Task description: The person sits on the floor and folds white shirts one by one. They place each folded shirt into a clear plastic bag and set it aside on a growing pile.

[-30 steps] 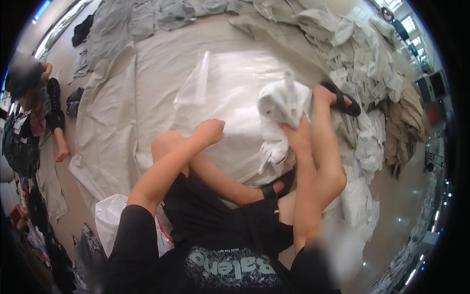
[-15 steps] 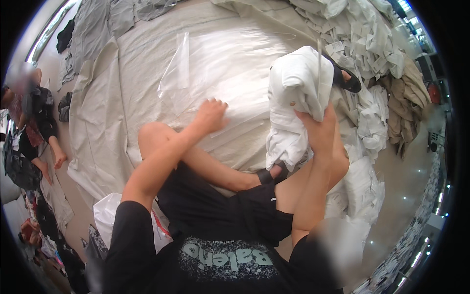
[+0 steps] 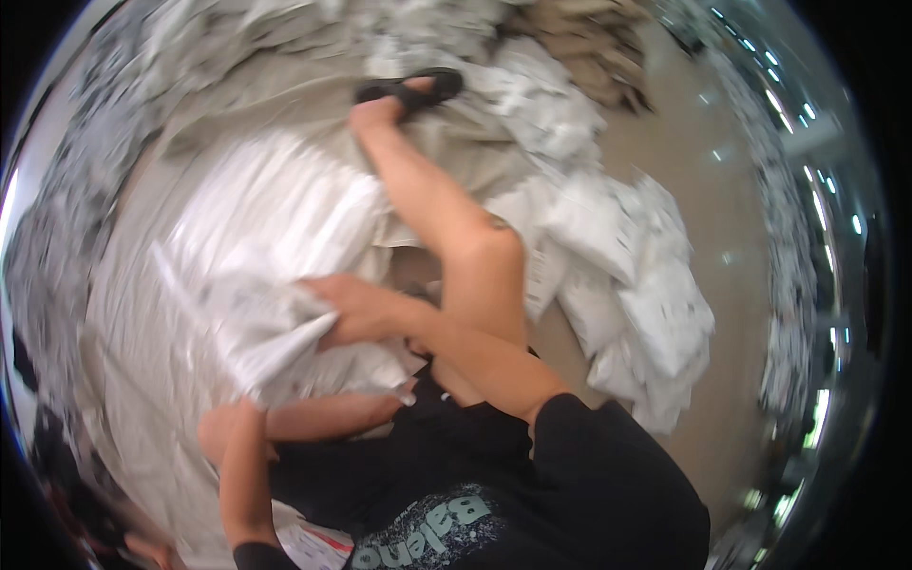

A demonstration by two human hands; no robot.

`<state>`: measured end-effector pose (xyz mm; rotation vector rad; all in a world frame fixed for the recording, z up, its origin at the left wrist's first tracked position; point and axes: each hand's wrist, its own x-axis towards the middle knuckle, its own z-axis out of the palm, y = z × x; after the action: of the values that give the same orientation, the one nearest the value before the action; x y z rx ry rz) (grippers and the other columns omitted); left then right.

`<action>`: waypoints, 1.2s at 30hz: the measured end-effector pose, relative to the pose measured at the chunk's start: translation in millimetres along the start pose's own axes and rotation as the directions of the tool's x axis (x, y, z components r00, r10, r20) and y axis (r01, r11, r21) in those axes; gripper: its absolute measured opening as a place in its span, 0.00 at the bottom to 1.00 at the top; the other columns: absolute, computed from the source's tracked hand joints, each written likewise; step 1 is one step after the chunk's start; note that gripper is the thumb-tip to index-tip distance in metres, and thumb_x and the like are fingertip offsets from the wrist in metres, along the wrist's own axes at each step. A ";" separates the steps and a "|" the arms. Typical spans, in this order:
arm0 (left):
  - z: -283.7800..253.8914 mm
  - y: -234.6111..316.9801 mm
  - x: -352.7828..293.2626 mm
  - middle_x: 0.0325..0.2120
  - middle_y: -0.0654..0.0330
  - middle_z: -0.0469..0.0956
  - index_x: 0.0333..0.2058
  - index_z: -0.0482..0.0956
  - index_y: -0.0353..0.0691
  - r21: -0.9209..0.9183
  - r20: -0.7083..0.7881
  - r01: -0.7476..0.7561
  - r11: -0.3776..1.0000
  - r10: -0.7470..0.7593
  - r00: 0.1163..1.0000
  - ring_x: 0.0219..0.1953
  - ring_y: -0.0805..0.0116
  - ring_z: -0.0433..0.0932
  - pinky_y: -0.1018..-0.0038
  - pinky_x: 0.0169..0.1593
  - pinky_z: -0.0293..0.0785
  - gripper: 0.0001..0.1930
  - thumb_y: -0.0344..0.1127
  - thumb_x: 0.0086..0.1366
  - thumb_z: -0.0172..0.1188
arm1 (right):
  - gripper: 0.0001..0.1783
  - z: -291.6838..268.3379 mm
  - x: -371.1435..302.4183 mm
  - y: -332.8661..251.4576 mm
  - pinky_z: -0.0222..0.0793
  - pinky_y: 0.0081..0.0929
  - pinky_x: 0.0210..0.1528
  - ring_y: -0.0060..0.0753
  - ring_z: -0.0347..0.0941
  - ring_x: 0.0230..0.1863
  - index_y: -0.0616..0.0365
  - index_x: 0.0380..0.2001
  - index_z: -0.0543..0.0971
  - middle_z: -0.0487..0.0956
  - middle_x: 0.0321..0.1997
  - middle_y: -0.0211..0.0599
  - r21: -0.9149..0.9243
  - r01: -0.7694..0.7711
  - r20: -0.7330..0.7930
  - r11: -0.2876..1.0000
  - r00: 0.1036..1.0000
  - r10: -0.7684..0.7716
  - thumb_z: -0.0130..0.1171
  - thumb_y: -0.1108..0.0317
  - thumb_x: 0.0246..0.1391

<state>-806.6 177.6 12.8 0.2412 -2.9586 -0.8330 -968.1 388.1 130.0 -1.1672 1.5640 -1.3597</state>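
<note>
In front of me, blurred by motion, is a white folded garment (image 3: 261, 313) with clear plastic film about it. My right hand (image 3: 332, 302) grips its right side, the fingers bent into the white folds. My left hand (image 3: 249, 410) is at the garment's lower edge, and its fingers are hidden by the white cloth and film. Just beyond the garment lies a stack of clear plastic bags (image 3: 285, 195), shiny and flat on the beige cloth.
A beige ground cloth (image 3: 123, 313) spreads under me. Several packed white bags (image 3: 655, 304) are heaped right of my bent knee. White garments (image 3: 541, 104) and brown garments (image 3: 589, 43) are piled at the back. A black sandal (image 3: 418, 93) is on my outstretched foot.
My view has swung to the right. The white garment has gone from above my right leg to before my left knee, carried by my right hand. My left hand has come to it.
</note>
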 end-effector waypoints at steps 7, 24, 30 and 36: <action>-66.1 35.9 -28.0 0.46 0.57 0.85 0.53 0.83 0.37 -0.238 0.060 0.084 0.968 -0.072 0.996 0.48 0.66 0.81 0.67 0.51 0.77 0.15 0.35 0.71 0.62 | 0.48 42.4 1.8 16.2 0.64 0.42 0.75 0.52 0.70 0.71 0.61 0.66 0.76 0.75 0.69 0.50 0.078 0.308 0.266 0.948 0.910 -0.318 0.84 0.62 0.38; -79.8 -57.7 -69.4 0.34 0.68 0.84 0.51 0.87 0.35 -0.934 0.153 0.306 0.184 -0.568 0.808 0.33 0.83 0.79 0.84 0.38 0.73 0.12 0.36 0.76 0.63 | 0.38 34.5 -11.4 -0.9 0.76 0.38 0.62 0.41 0.83 0.57 0.52 0.61 0.81 0.88 0.54 0.44 0.035 -0.130 0.441 0.991 0.892 0.101 0.80 0.57 0.45; -78.9 -38.8 -91.4 0.29 0.68 0.83 0.50 0.87 0.31 -0.950 -0.033 0.171 0.262 -0.628 0.778 0.24 0.84 0.66 0.82 0.28 0.58 0.13 0.33 0.72 0.66 | 0.39 48.9 5.0 6.4 0.75 0.34 0.62 0.40 0.83 0.57 0.56 0.61 0.80 0.87 0.55 0.44 -0.019 -0.164 0.412 0.986 0.898 0.157 0.80 0.62 0.44; -85.5 -22.2 -108.3 0.30 0.68 0.83 0.53 0.87 0.30 -0.953 -0.011 0.174 0.246 -0.605 0.796 0.25 0.84 0.66 0.82 0.29 0.58 0.14 0.31 0.73 0.63 | 0.36 46.5 6.5 27.2 0.77 0.37 0.60 0.50 0.83 0.56 0.57 0.58 0.81 0.87 0.54 0.49 -0.056 -0.169 0.301 0.984 0.937 0.178 0.78 0.56 0.46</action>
<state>-688.4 133.1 72.5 0.9580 -1.5743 -2.0745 -930.9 368.2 95.9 -1.1641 1.4289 -0.9916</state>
